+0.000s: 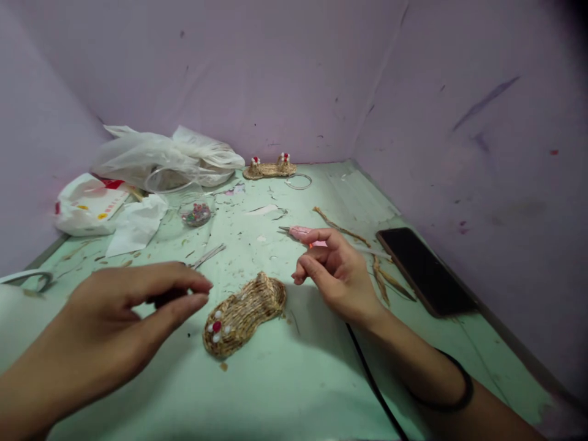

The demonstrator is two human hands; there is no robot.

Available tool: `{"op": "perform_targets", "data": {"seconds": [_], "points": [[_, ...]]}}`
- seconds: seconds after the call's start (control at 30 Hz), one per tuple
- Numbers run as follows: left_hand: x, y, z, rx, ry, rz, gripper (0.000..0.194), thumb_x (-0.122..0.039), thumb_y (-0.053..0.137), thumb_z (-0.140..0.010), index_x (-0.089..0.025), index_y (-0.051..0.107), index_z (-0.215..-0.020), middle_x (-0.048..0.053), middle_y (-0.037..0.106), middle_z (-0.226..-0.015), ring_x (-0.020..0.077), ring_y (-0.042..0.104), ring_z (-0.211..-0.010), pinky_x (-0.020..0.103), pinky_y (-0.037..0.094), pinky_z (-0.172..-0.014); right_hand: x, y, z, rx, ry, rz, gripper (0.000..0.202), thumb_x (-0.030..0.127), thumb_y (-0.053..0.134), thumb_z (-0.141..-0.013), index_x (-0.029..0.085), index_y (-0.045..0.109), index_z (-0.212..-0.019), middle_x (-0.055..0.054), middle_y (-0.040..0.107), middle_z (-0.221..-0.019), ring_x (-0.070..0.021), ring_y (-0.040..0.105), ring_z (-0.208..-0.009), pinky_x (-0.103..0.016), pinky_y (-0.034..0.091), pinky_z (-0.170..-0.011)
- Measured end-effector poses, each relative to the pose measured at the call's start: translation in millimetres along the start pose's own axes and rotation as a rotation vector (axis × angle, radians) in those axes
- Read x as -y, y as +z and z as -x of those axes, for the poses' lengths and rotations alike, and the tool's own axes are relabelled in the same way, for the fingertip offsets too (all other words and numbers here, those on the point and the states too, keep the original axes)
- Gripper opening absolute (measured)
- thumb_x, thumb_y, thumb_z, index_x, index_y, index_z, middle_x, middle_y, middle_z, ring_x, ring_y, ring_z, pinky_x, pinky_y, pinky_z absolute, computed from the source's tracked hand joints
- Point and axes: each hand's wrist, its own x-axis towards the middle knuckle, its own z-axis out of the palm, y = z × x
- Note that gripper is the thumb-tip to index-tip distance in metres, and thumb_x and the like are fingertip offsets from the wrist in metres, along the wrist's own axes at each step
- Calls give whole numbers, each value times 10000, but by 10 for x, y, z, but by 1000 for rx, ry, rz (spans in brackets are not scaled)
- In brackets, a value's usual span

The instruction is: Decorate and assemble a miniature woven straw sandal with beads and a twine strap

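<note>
A small shoe-shaped piece of braided straw (250, 315) lies on the green tabletop between my hands. On its near end sits a flower of white beads around a red bead (217, 326). My left hand (142, 312) hovers to its left, thumb and index fingertips brought together; anything between them is too small to make out. To its upper right, my right hand (342, 275) is raised with the index finger arched and the thumb against the curled fingers. What these hold, if anything, is hidden. Behind that hand, a metal-tipped tool with a pink part (285, 229) is partly covered.
Scissors (210, 254) lie beyond my left hand, near a clear tub of beads (196, 214). Plastic bags (165, 156) fill the back left. Another straw piece (271, 170) stands by the wall. A phone (427, 269), dried strips (381, 282) and a black cord (372, 380) are at right.
</note>
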Motion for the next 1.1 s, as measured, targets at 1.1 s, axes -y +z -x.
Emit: {"op": "perform_targets", "data": {"seconds": [1.1], "points": [[-681, 113, -265, 12, 414, 107, 136, -216, 569, -728, -181, 689, -675, -57, 524, -402, 52, 408, -349, 154, 303, -342, 470, 534, -185, 12, -3, -4, 197, 249, 605, -741, 170, 502, -592, 60, 505, -467, -45, 432, -391, -174, 346, -387]]}}
